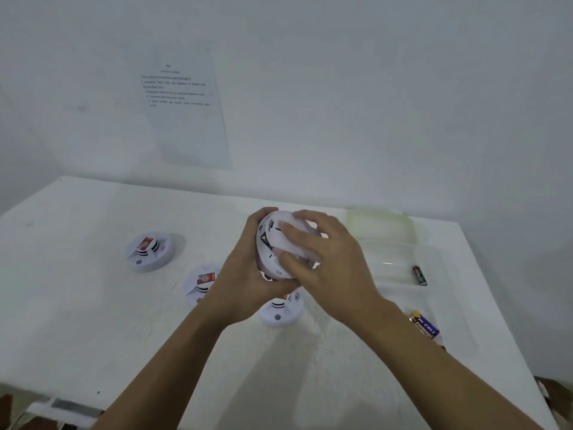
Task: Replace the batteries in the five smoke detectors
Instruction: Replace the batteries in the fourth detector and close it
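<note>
**Figure 1. Head view: work on the back of 1 detector.** Both hands hold the raised smoke detector [269, 259] above the middle of the white table [93, 321]. The left hand [245, 274] cups its rim from the left and below, fingers curled round it. The right hand [328, 262] lies over its white back cover, fingers bent and gripping. Dark inner parts show in a gap at the upper left of the cover. The step is judged to be turning or prising this cover, though opening and closing cannot be told apart, and no battery is seen in the unit.

The next move calls for a counter-grip: the left hand steadies the body while the right turns or lifts the cover, without dropping the unit on the detector beneath.

3 more units rest face up on the table: the far-left detector [150, 251], the middle detector [201, 282] and the near detector [280, 308], partly hidden under the hands. A 5th is not in view.

A clear plastic box [387, 252] with a greenish far edge stands to the right. The black battery [419, 275] lies at its right edge, and whether it is inside or just beside cannot be told. Nothing else can be made out in the box. A battery pack [426, 327] lies nearer, touching the right forearm.
</note>
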Demonstrator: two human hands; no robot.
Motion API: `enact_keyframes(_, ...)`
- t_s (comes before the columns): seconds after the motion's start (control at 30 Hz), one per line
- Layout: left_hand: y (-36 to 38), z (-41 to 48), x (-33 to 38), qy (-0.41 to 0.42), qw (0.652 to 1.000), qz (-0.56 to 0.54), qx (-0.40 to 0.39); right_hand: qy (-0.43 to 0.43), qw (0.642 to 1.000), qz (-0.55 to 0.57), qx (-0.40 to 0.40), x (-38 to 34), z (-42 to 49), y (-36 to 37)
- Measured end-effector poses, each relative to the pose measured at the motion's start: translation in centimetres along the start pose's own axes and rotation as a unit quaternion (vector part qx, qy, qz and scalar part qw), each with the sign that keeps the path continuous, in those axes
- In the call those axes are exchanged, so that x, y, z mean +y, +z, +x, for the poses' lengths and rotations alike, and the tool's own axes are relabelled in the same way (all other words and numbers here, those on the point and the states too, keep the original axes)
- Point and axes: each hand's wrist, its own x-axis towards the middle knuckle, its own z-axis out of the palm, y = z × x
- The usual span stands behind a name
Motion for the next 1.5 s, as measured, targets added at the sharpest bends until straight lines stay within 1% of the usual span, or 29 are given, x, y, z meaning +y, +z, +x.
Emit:
enact_keyframes(0.07, 0.1, 0.2, 0.2, 0.008, 1.0, 0.007, 0.002, -0.001, 0.999, -0.022, -0.041, 0.2, -0.2, -0.2)
enact_keyframes(0.1, 0.2, 0.3, 0.4, 0.011, 1.0, 0.01, 0.004, -0.009, 0.998, -0.033, -0.043, 0.3, -0.2, -0.4)
enact_keyframes(0.2, 0.5, 0.5, 0.8, 0.025, 1.0, 0.011, 0.005, -0.021, 0.999, -0.042, -0.016, 0.5, -0.2, -0.9)
enact_keyframes(0.33, 1.0, 0.8, 1.5, 0.048, 0.999, 0.002, 0.002, 0.001, 0.998, -0.012, 0.059, 0.0, 0.3, -1.5)
enact_keyframes(0.37, 1.1, 0.9, 1.6, 0.053, 0.999, 0.005, 0.005, 0.009, 0.998, -0.002, 0.067, -0.1, 0.4, -1.6)
enact_keyframes(0.5, 1.2, 1.2, 1.4, 0.047, 0.999, 0.011, 0.002, 0.032, 0.998, 0.038, 0.038, -0.4, 0.3, -1.7)
enact_keyframes(0.6, 1.5, 1.2, 1.1, 0.039, 0.999, 0.006, 0.005, 0.074, 0.993, 0.064, 0.06, -0.2, 0.2, -1.7)
enact_keyframes(0.67, 1.6, 1.2, 1.1, 0.032, 0.999, -0.003, 0.013, 0.083, 0.992, 0.07, 0.069, 0.0, 0.2, -1.6)
enact_keyframes(0.8, 1.0, 1.3, 1.0, 0.033, 0.999, 0.001, 0.009, 0.055, 0.993, 0.089, 0.05, 0.6, 0.1, -2.0)
enact_keyframes(0.97, 0.8, 1.5, 1.5, 0.03, 1.0, 0.007, -0.002, 0.029, 0.991, 0.086, 0.099, 0.3, 0.1, -2.1)
enact_keyframes(1.03, 0.9, 1.4, 1.4, 0.03, 0.999, 0.012, -0.007, 0.009, 0.991, 0.086, 0.106, 0.3, 0.1, -2.1)
enact_keyframes(1.1, 1.0, 1.3, 1.1, 0.026, 0.999, 0.017, -0.014, 0.001, 0.992, 0.08, 0.093, 0.2, 0.3, -2.1)
enact_keyframes(1.23, 0.9, 1.0, 0.9, 0.013, 1.0, 0.014, -0.018, 0.007, 0.995, 0.089, 0.039, 0.5, 0.3, -2.4)
enact_keyframes(1.5, 0.5, 0.8, 0.6, -0.003, 1.0, 0.012, -0.024, 0.028, 0.996, 0.084, -0.014, 0.6, 0.2, -2.4)
